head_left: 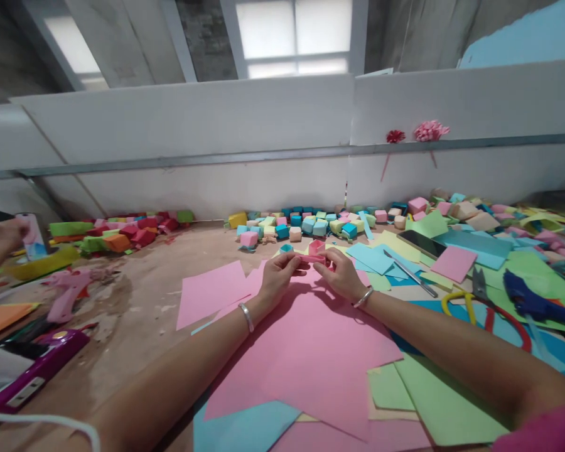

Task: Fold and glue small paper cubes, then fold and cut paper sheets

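Between the fingertips of both hands is a small folded piece of pink paper (312, 258). My left hand (281, 274) pinches its left end, and my right hand (341, 274) grips the right end. The fingers partly hide its shape. Under my hands lie large pink paper sheets (306, 351), overlapping one another. Just beyond the fingers stand a small pink paper box (316, 246) and a teal paper box (286, 248).
Small paper cubes (306, 225) line the wall. On the right lie scissors (481, 307), a pen (410, 274), a phone (421, 243) and a blue glue gun (541, 301). Leftward are a pink glue gun (66, 292), a purple power strip (42, 370) and another person's hand (2, 242).
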Tool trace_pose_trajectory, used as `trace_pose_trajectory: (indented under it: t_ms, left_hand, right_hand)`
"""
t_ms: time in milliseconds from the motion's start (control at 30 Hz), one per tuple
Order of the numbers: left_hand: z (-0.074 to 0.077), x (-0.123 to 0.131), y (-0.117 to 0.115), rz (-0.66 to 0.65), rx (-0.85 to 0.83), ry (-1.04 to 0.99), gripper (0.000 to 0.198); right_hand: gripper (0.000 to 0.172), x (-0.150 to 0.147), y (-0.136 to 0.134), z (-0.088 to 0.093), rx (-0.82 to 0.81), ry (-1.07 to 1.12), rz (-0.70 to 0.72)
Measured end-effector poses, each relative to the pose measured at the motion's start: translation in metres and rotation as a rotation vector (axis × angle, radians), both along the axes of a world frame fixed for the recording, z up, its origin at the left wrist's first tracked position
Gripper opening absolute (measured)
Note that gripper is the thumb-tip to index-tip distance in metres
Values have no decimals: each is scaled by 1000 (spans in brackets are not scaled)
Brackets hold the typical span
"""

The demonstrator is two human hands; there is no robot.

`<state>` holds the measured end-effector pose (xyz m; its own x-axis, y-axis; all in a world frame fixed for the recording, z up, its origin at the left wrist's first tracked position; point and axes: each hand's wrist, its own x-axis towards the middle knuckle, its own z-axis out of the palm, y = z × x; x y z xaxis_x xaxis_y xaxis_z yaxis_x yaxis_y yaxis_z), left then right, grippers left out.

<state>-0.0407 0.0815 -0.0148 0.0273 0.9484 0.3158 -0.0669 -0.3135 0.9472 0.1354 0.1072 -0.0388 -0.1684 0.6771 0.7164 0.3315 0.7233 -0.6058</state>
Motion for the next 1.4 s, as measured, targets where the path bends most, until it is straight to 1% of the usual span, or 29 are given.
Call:
trace_pose_trajectory:
  t_ms: [100,167,300,467,567,667,733,833,1000,1100,1233,1333,1400]
  left_hand:
    - [1,-1,0,-12,-1,3,38]
    - [1,-1,0,-16,-5,3,36]
    - [-3,-2,4,-14,-24,2,35]
    - [-5,-4,8,1,-23,28,34]
    - [-2,-7,7,12,21,69,31]
    - [-1,-8,8,35,59,104,34]
    - [-2,-8,9,58,71,126,28]
    - [-3,-7,10,93,80,150,20]
    - [-4,-7,12,117,72,172,19]
    - [-3,-6,11,112,53,174,19]
    - [-2,-6,10,86,24,174,24]
    - [-2,-5,8,67,26,178,26]
    - [-3,-4,8,63,40,182,27]
  right_hand:
    - [13,0,-2,2,-45,48,6]
    - [14,-1,-2,3,-108,110,24]
    - [20,-4,0,0,-246,246,80]
    - [26,-4,2,-1,-302,292,133]
    - [27,-1,2,-1,-305,294,136]
    - [26,0,3,-1,-298,280,123]
    - [25,0,2,-2,-284,260,105]
    - [22,0,0,1,-245,217,60]
    - [20,2,-3,9,-172,166,-43]
    - [24,2,-1,9,-180,152,-60]
    - [25,1,-1,6,-202,170,-41]
    - [28,1,-5,8,-175,191,-35]
    - [27,1,-8,11,-125,194,-45]
